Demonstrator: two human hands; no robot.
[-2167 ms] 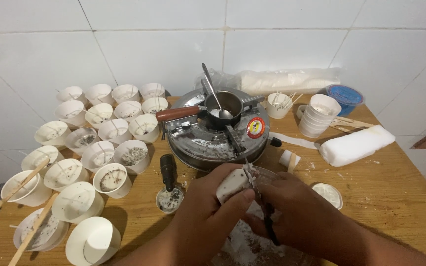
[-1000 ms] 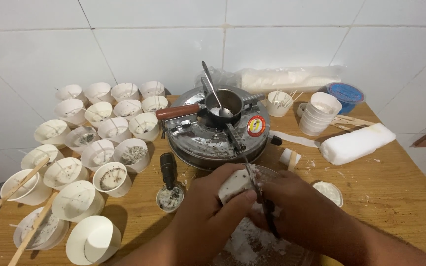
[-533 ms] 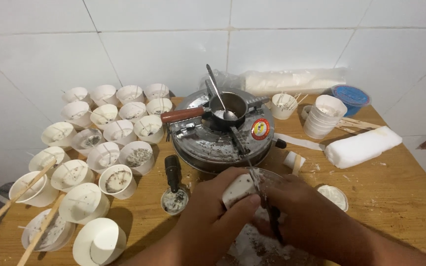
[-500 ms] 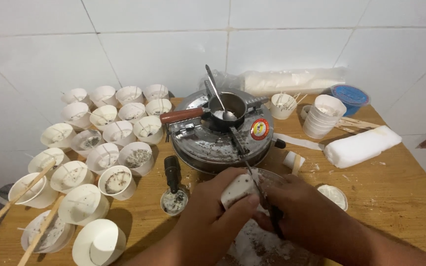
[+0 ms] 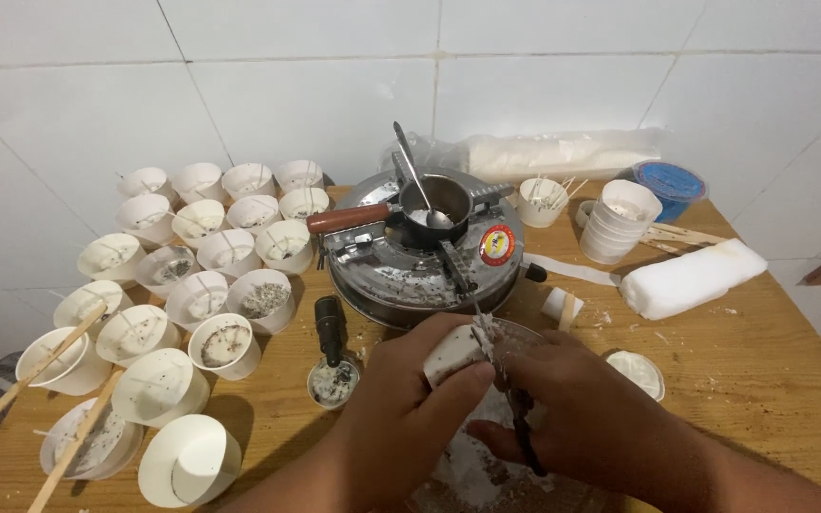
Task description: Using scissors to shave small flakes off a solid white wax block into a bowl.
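My left hand [image 5: 401, 399] grips a small white wax block [image 5: 452, 352] near the table's front edge. My right hand [image 5: 582, 413] holds a dark-handled knife [image 5: 496, 366] whose blade rests against the block's right end. White shavings [image 5: 472, 451] lie in a clear dish [image 5: 515, 332] beneath both hands. Just behind stands a round metal stove [image 5: 410, 275] with a small pot [image 5: 437, 198], a spoon in it and a red-brown handle pointing left.
Several white paper cups [image 5: 230, 252] with wicks fill the left side, some with wooden sticks [image 5: 45, 361] across them. A small tin and black lighter [image 5: 332, 356] stand left of my hands. A stack of cups [image 5: 620, 220], blue lid [image 5: 669, 180], big wax block [image 5: 691, 277], bagged wax [image 5: 563, 152] lie right.
The view has shifted slightly down and right. My hands stay on the wax block and knife, the blade working at the block's end over the dish.
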